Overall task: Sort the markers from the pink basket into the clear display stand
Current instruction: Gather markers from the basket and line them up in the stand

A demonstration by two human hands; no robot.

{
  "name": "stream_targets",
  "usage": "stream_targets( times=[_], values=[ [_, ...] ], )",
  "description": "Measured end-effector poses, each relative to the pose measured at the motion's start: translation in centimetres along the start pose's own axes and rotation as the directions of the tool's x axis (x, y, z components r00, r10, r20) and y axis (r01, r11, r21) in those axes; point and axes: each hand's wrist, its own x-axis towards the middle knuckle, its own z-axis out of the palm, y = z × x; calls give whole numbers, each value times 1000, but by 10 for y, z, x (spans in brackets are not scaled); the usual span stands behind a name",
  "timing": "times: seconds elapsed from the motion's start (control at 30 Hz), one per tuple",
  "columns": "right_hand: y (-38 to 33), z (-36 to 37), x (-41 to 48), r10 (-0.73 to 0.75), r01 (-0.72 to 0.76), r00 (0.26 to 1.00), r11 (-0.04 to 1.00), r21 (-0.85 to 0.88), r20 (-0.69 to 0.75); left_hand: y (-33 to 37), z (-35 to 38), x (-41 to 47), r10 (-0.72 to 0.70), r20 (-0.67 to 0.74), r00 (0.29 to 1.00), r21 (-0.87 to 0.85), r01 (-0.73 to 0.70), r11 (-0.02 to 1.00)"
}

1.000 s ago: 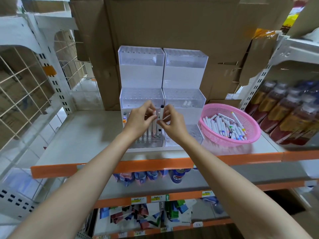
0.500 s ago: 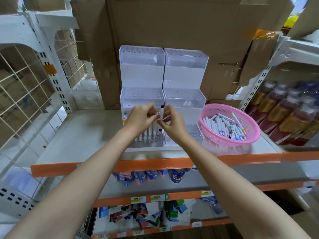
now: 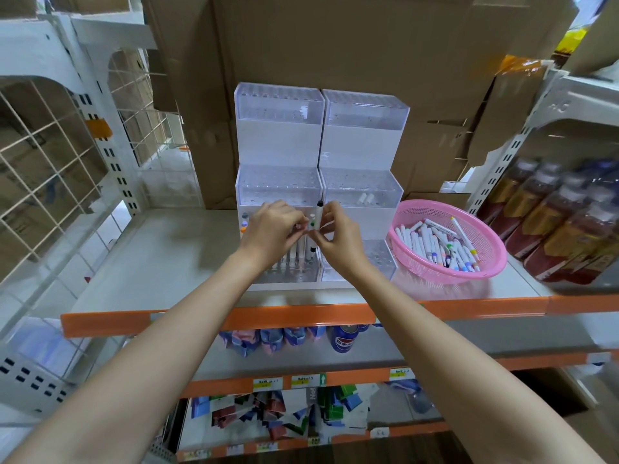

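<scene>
Head view.
Marker (image 3: pixel 320 214): upright over the stand's (image 3: pixel 278 142) lowest left tier, pinched by right hand (image 3: pixel 341 241) and left hand (image 3: pixel 271 231); barely shifted since a second ago, unseated.
Basket (image 3: pixel 445 277): right of stand, still well stocked.

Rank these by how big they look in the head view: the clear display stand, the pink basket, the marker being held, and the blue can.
1. clear display stand
2. pink basket
3. marker and blue can: not ranked, since both are partly hidden and the can sits on a lower shelf.

Even, soft indoor light; wide-angle bending at edges; blurred bottles (image 3: pixel 566 226) at right.
</scene>
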Motion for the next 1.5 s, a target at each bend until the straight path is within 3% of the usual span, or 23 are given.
stream_targets(
  times=[0.17, 0.4, 0.7, 0.87, 1.1, 1.5],
  values=[
    [1, 1, -1, 14, -13, 1000, 1000, 20, -16, 1, 0, 0, 58, 81, 995, -7, -57, 998],
    [3, 1, -2, 45, -45, 999, 998, 39, -8, -1, 4, -5, 45, 31, 999, -30, -44, 999],
    [11, 2, -5, 9, -10, 1000, 998, -57, -27, -9, 10, -16, 9, 44, 999, -121, -4, 993],
    [9, 4, -5, 38, -36, 999, 998, -61, 35, -11, 6, -18, -10, 47, 999, -124, 15, 992],
    [9, 7, -11, 55, -35, 996, 968, -248, 74, -9, 2, -27, 15, 122, 992, -63, -8, 998],
    [2, 4, -15, -152, 167, 986, 929, -332, 71, -9, -1, -36, 13, 131, 991, 7, -14, 1000]
  ],
)
